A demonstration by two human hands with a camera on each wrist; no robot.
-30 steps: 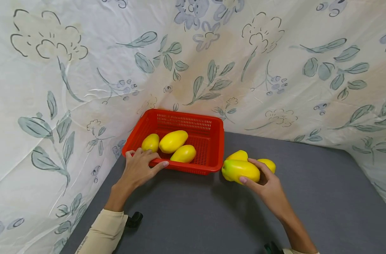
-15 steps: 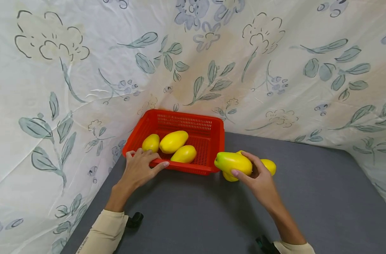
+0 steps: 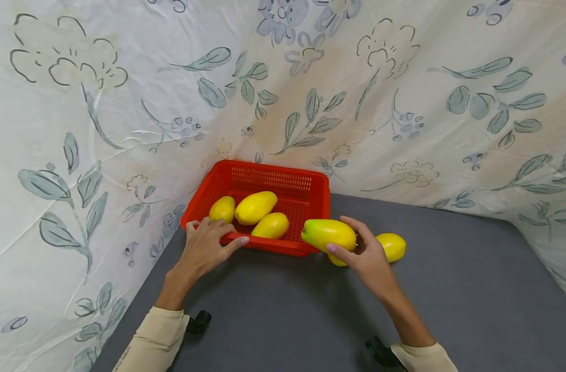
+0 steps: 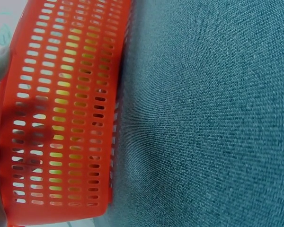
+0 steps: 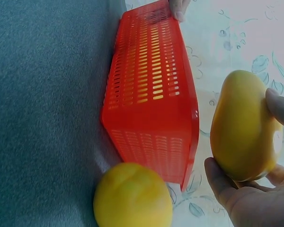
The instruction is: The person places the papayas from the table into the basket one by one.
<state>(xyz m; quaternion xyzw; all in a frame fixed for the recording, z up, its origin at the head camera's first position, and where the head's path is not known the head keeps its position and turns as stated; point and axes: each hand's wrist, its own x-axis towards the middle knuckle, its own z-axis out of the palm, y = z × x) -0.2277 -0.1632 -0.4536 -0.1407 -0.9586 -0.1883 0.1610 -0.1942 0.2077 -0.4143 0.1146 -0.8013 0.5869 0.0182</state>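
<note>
My right hand (image 3: 367, 261) holds a yellow mango (image 3: 326, 235) with a greenish end, thumb on the near side and fingers behind. In the head view this mango overlaps the near right corner of a red plastic basket (image 3: 283, 174); the right wrist view shows it above rim height. Along the basket's near left rim lies my left hand (image 3: 205, 249), fingers curled over the edge and thumb along the front. Inside the basket are three yellow mangoes, one large (image 3: 255, 207), one nearer the front (image 3: 271, 226) and one at the left (image 3: 222, 209).
On the grey cloth-covered table (image 3: 273, 310), one mango (image 3: 392, 247) lies right of my right hand. Another mango (image 5: 132, 198), mostly hidden in the head view, lies by the basket's right side. A floral curtain (image 3: 380, 129) hangs behind and at the left.
My right hand has lifted the mango and carried it left, from above the mangoes on the table to the basket's right corner. My left hand has stayed on the rim.
</note>
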